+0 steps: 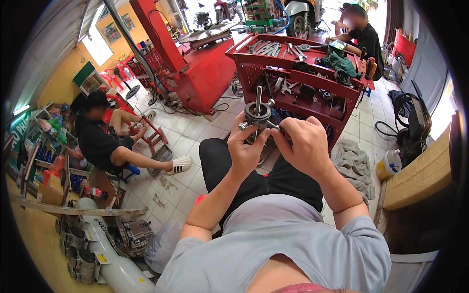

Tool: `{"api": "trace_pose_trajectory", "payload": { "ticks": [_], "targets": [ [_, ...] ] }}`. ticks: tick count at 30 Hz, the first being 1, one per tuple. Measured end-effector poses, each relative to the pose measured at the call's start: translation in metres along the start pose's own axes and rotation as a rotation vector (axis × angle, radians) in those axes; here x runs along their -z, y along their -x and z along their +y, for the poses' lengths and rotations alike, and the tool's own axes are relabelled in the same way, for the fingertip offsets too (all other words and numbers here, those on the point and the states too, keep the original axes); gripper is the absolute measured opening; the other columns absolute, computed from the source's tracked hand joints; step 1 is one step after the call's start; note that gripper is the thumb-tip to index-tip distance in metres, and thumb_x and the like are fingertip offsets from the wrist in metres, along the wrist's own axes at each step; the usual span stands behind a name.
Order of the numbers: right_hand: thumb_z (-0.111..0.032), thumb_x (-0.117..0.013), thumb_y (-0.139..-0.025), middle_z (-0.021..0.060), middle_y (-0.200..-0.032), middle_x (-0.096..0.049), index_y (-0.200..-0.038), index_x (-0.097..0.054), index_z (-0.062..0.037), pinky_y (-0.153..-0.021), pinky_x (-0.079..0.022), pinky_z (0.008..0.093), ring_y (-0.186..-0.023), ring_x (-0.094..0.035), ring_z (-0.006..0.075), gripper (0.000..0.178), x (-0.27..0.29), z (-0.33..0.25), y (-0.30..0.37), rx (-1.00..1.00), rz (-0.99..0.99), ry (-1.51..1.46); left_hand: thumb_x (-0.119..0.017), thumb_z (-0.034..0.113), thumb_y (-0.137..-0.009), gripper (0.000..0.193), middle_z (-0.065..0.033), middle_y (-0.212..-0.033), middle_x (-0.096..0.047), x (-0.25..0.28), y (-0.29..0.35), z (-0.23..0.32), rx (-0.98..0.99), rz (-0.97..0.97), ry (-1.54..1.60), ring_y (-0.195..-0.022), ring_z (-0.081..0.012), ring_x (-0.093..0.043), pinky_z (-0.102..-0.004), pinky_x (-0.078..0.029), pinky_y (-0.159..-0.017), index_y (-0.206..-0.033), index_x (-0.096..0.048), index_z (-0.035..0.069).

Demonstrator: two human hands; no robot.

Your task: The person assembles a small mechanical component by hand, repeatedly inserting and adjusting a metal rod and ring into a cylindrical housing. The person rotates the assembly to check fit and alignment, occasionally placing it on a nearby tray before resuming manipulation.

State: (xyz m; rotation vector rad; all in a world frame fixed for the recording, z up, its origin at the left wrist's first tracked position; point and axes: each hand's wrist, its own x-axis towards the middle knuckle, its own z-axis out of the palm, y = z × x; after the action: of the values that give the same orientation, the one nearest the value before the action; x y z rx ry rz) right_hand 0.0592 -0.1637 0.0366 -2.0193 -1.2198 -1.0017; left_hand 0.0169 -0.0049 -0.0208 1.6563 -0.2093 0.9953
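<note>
Above my lap, a round dark-metal fixture [258, 113] is held up in front of me. Bolts stick out from its sides, and an upright metal rod [259, 95] rises from it. My left hand [245, 150] grips the fixture from the left and below, fingers closed around its lower side. On the near right, my right hand [305, 145] is closed, thumb and fingers pinching at one of the side bolts [272, 125]. My fingers hide the fixture's underside.
Just beyond stands a red tool cart [293, 75] with wrenches [267, 49] on top. One person [105, 129] sits at the left, another [364, 36] at the far right. A grey cloth [351, 166] and a white bucket [388, 165] are on the tiled floor at the right.
</note>
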Motion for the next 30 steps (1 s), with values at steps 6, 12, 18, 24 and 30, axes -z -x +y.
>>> {"api": "trace_pose_trajectory", "payload": {
  "ticks": [6, 12, 18, 24, 30],
  "targets": [
    [-0.025, -0.067, -0.083, 0.002, -0.055, -0.049, -0.072, -0.048, -0.0101, -0.053, -0.034, 0.0338, -0.048, -0.051, 0.0213, 0.026, 0.006, -0.009, -0.007, -0.022, 0.085, -0.076, -0.073, -0.003, -0.075, 0.015, -0.0155, -0.112, -0.061, 0.002, -0.001, -0.002, -0.056, -0.007, -0.052, -0.099, -0.0223, -0.06, -0.0306, -0.047, -0.085, -0.09, -0.069, -0.005],
    [-0.025, -0.067, -0.082, 0.002, -0.055, -0.049, -0.075, -0.05, -0.0095, -0.053, -0.034, 0.0343, -0.05, -0.053, 0.0213, 0.024, 0.002, -0.001, 0.0, 0.003, -0.023, -0.005, -0.075, -0.001, -0.075, 0.016, -0.0169, -0.115, -0.06, 0.001, -0.002, -0.001, -0.08, 0.003, -0.044, -0.103, -0.0238, -0.06, -0.0313, -0.047, -0.087, -0.09, -0.07, -0.004],
    [-0.026, -0.066, -0.084, 0.0024, -0.057, -0.051, -0.073, -0.048, -0.0098, -0.053, -0.034, 0.0345, -0.049, -0.052, 0.0217, 0.026, 0.008, -0.01, -0.005, -0.064, 0.025, -0.088, -0.075, -0.001, -0.075, 0.016, -0.017, -0.116, -0.06, 0.001, -0.001, -0.006, -0.043, 0.012, -0.002, -0.103, -0.0241, -0.06, -0.0311, -0.047, -0.086, -0.09, -0.07, -0.004],
    [-0.023, -0.073, -0.078, 0.0022, -0.061, -0.056, -0.089, -0.056, -0.009, -0.054, -0.034, 0.0317, -0.05, -0.053, 0.0193, 0.025, 0.003, 0.001, 0.0, 0.026, -0.075, 0.033, -0.074, -0.001, -0.075, 0.016, -0.0168, -0.115, -0.06, 0.001, -0.002, -0.003, -0.058, 0.009, -0.021, -0.103, -0.0245, -0.06, -0.0312, -0.047, -0.087, -0.091, -0.07, -0.004],
    [-0.024, -0.068, -0.082, 0.0021, -0.058, -0.052, -0.082, -0.052, -0.0094, -0.053, -0.034, 0.0329, -0.051, -0.053, 0.0203, 0.021, 0.011, -0.01, -0.006, -0.044, 0.003, -0.092, -0.074, -0.002, -0.075, 0.015, -0.0165, -0.115, -0.06, 0.0, -0.002, 0.001, -0.054, 0.016, -0.037, -0.103, -0.0241, -0.06, -0.0311, -0.047, -0.087, -0.089, -0.069, -0.005]
  ]
}}
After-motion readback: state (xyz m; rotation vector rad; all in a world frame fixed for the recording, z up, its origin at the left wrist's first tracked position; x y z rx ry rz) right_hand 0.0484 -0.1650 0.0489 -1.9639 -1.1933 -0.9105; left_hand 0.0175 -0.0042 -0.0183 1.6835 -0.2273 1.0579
